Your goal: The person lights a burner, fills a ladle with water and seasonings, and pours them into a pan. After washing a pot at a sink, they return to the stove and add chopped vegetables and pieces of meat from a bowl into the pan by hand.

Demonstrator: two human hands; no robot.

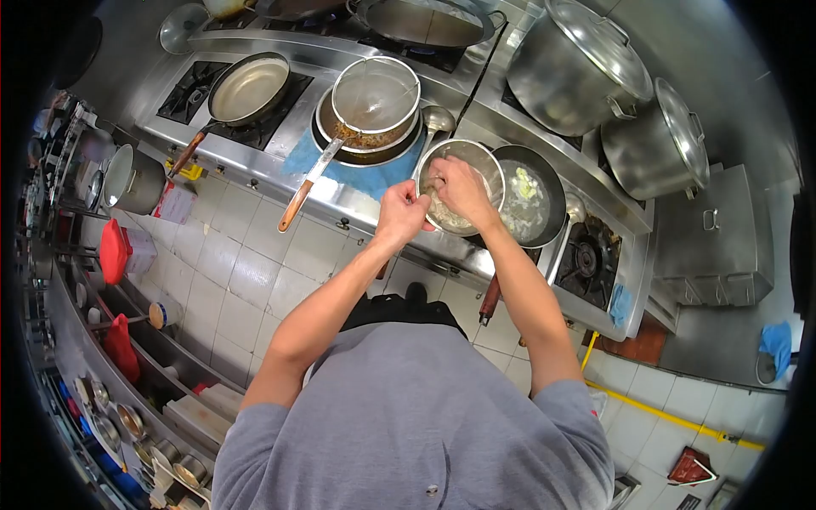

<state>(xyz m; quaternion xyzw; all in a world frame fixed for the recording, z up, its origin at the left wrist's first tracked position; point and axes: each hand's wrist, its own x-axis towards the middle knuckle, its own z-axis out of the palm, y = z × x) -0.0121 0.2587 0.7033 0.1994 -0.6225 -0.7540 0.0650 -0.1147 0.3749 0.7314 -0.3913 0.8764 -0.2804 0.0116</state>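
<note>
A round metal bowl [490, 166] stands at the stove's front edge, with pale food partly visible inside. My left hand [403, 212] is closed at its left rim, fingers curled and thumb bent, seemingly pinching the rim. Inside the bowl is my right hand [461, 187], its fingers bent together over the food; what lies between them is hidden. Beside the bowl, partly behind it, a dark frying pan [554, 191] holds cloudy liquid and a pale yellow-green lump [525, 183]. A ladle [438, 119] rests behind the bowl, and another ladle [575, 208] lies right of the pan.
At left, a wire strainer [376, 93] sits over a pot of brown bits on a blue cloth [303, 157]. Farther left is another frying pan [249, 89]. Large lidded pots [574, 72] stand at the back right. An uncovered burner [586, 259] is at right.
</note>
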